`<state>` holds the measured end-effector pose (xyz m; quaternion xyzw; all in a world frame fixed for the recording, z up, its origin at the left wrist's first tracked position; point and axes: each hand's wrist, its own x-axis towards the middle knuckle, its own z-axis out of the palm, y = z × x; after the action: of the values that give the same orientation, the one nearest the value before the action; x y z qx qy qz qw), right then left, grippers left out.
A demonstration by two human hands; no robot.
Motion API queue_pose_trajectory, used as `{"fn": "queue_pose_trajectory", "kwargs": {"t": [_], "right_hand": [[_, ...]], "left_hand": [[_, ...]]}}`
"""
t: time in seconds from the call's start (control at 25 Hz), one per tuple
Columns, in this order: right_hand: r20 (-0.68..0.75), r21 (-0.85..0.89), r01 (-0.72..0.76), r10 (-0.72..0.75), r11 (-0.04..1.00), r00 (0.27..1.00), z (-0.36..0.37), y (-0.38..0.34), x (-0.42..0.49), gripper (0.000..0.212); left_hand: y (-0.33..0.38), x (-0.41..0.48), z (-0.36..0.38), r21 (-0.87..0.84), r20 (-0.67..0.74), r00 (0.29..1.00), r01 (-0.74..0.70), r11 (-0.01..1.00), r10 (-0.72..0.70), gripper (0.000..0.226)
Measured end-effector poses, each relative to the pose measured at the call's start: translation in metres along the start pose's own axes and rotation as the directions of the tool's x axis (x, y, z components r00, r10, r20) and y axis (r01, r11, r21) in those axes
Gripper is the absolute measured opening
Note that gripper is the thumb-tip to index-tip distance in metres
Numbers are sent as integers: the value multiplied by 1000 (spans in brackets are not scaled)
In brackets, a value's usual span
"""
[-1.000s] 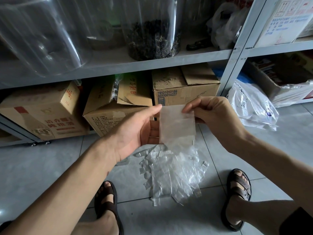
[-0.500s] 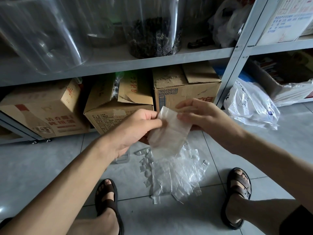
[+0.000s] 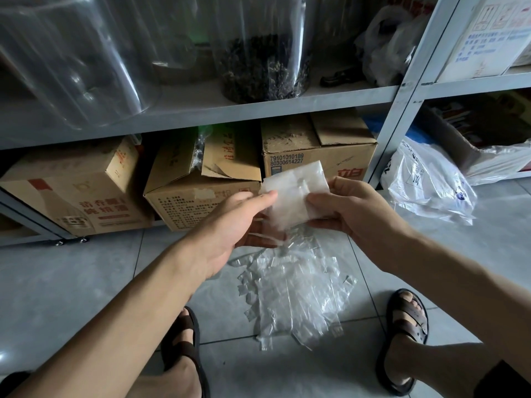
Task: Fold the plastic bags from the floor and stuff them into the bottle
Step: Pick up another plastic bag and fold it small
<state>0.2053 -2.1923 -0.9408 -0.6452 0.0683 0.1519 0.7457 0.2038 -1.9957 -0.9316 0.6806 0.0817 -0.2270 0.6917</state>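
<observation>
Left hand [image 3: 230, 225] and right hand [image 3: 353, 209] pinching plastic bag [image 3: 290, 193], bag pile [image 3: 296, 294] on floor [image 3: 86, 282] below, cardboard boxes [image 3: 316, 147] behind

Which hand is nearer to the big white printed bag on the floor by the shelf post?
Right. The right hand is left of the white printed bag; the left hand is farther left, across the small bag both hold.

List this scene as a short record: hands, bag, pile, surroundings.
left hand: pinches bag's left edge
right hand: pinches bag's right edge
bag: small, translucent, held above the pile
pile: loose clear bags on the floor, below the hands
shelf: jar of dark contents on it, boxes beneath
stage: bag in hand, not yet stuffed
</observation>
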Motion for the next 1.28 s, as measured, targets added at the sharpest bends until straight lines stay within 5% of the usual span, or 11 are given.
{"fn": "queue_pose_trajectory", "kwargs": {"t": [0.24, 0.36, 0.68, 0.84, 0.96, 1.04, 1.28], "right_hand": [[117, -20, -81, 83, 997, 990, -1, 0, -2, 16], [67, 49, -46, 42, 998, 997, 4, 7, -3, 15], [69, -46, 115, -112, 992, 991, 8, 9, -4, 19], [41, 3, 91, -91, 996, 995, 6, 8, -2, 23], [5, 37, 87, -87, 996, 996, 5, 7, -2, 21], [8, 40, 92, -93, 995, 996, 7, 8, -3, 21], [13, -13, 122, -122, 992, 992, 7, 9, -6, 22]], "left_hand": [[-1, -6, 4, 193, 55, 998, -50, 980, 40, 22], [-1, -7, 7, 216, 74, 997, -31, 976, 15, 42], [-5, -13, 21, 299, 115, 993, -66, 952, 33, 41], [-3, -17, 20, 226, 80, 994, -86, 970, 70, 12], [-5, -17, 15, 157, 94, 991, -113, 981, 99, 60], [-7, -17, 19, 157, 114, 988, -118, 981, 101, 69], [-6, -19, 29, 251, 173, 984, -77, 965, 33, 22]]}}
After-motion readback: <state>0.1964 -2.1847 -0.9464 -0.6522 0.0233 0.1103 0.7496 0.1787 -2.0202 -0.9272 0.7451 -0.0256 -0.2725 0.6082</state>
